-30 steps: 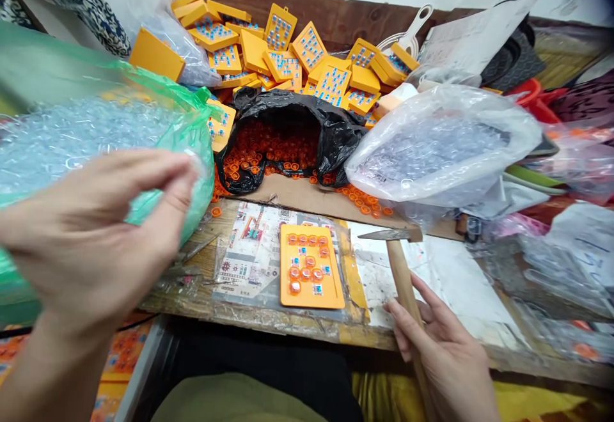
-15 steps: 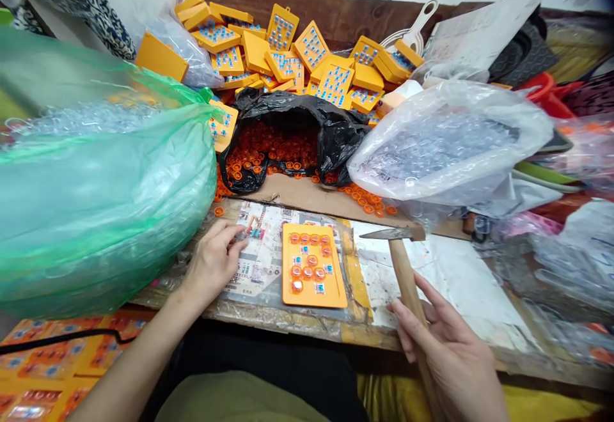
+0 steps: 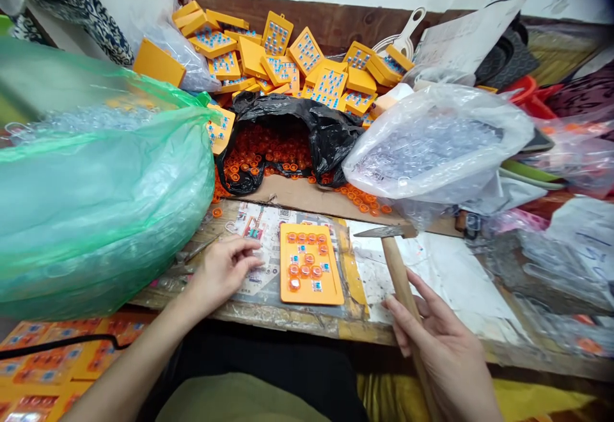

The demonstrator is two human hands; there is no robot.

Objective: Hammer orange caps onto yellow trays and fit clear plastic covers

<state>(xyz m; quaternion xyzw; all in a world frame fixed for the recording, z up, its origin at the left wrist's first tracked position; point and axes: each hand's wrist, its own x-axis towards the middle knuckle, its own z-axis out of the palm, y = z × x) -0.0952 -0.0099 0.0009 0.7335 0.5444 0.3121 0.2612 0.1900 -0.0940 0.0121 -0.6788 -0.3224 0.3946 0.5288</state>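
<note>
My right hand (image 3: pixel 439 339) is wrapped around the wooden handle of a hammer (image 3: pixel 401 275), whose pointed metal head rests above the white sheet. To its left, a yellow plastic panel (image 3: pixel 312 291) lies flat on a printed paper mat (image 3: pixel 259 275). Orange round caps sit on several of its spots, while others show bare small blue-and-clear parts. My left hand (image 3: pixel 223 273) lies low over the mat, left of the panel, thumb and fingers apart with nothing visible between them. Just beyond its knuckles is a small clear plastic loop (image 3: pixel 231 226).
A black bag (image 3: pixel 336 140) spills orange caps (image 3: pixel 364 201). Bags of clear pieces flank it: green (image 3: pixel 105 217) at left, whitish (image 3: pixel 436 147) at right. Yellow panels (image 3: pixel 252 56) are heaped behind; more filled panels (image 3: pixel 52 358) lie lower left.
My left hand came down from the green bag, where it was pinching something small and clear, to the mat, and its fingers have parted. The hammer hand has barely moved.
</note>
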